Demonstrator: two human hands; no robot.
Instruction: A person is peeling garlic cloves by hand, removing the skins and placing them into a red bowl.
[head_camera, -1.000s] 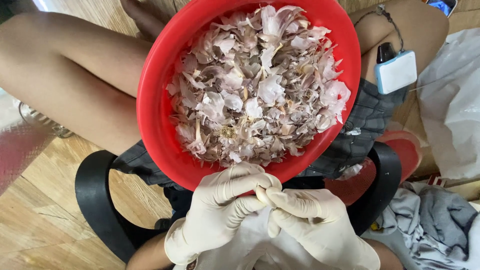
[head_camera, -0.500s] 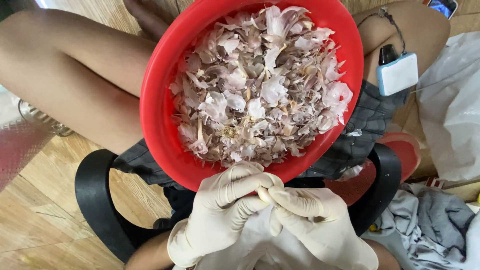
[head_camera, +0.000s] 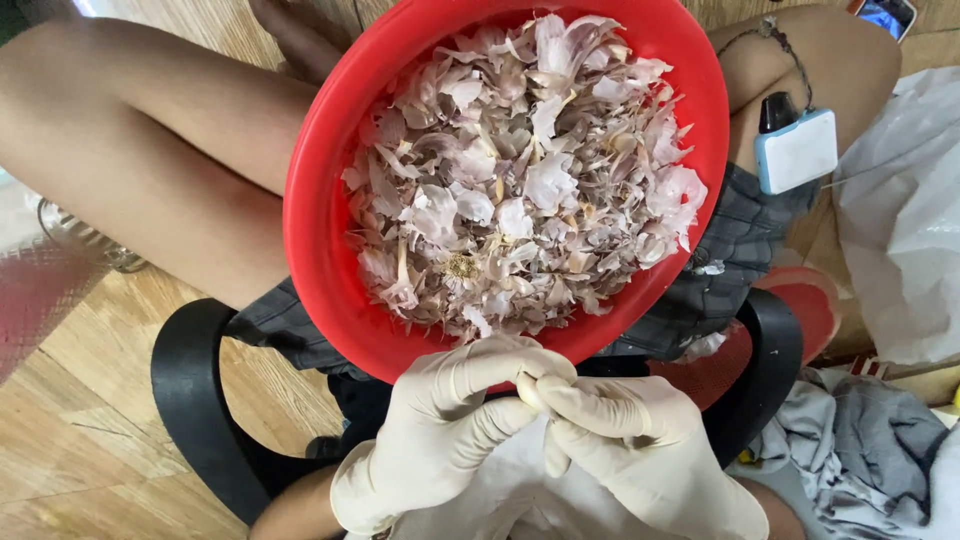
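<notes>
I see both hands, left (head_camera: 440, 440) and right (head_camera: 640, 450), pinching 1 clove (head_camera: 530, 392); a slip could tip the bowl (head_camera: 320, 230) off the lap

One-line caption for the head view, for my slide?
Gloved left hand and right hand pinch a small pale piece together below a red bowl heaped with garlic skins.

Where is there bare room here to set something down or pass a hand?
Bare wooden floor left of the black chair. The red bowl is heaped with garlic skins; cloth and bags crowd the right. Both hands, left hand and right hand, fill the foreground.
</notes>
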